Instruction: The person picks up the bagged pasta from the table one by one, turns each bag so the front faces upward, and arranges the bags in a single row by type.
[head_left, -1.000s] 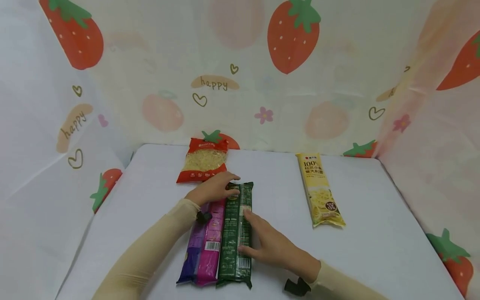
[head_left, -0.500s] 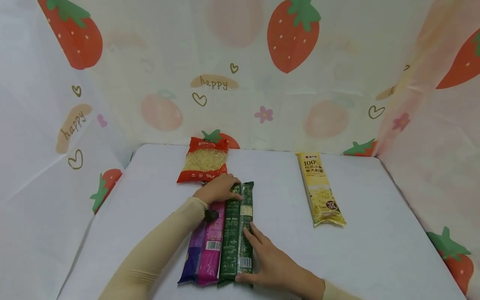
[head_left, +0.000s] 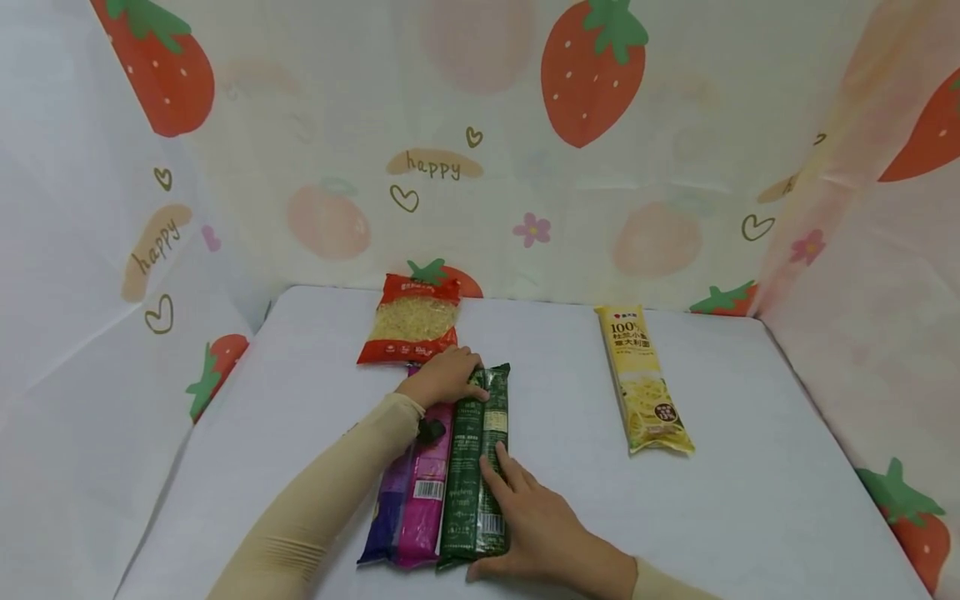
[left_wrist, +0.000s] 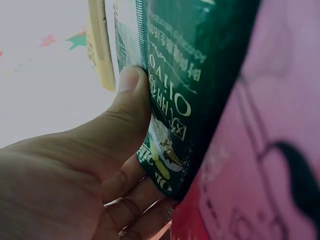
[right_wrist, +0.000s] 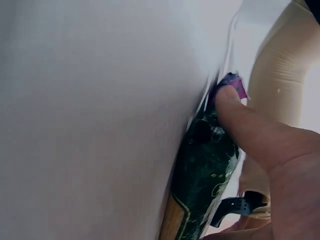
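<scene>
A long green spaghetti pack (head_left: pixel 465 492) lies lengthwise on the white table, its seam and barcode facing up. My left hand (head_left: pixel 446 379) grips its far end; in the left wrist view the thumb (left_wrist: pixel 131 95) presses on the pack and the other fingers bend round the end. Along the pack's near right side rests my right hand (head_left: pixel 543 525), fingers extended and spread. Its thumb (right_wrist: pixel 235 107) touches the near end in the right wrist view. Side by side with the green pack, on its left, is a purple and pink pack (head_left: pixel 422 517), its far part covered by my left hand.
Behind my left hand lies a red bag (head_left: pixel 412 321) with a clear window showing pale pasta. A yellow noodle pack (head_left: pixel 645 379) lies to the right, slightly slanted. Strawberry-printed cloth walls (head_left: pixel 525 183) enclose the table's back and sides.
My left hand has moved slightly right and bent its fingers onto the green pack's far end. My right hand has slid toward the near end.
</scene>
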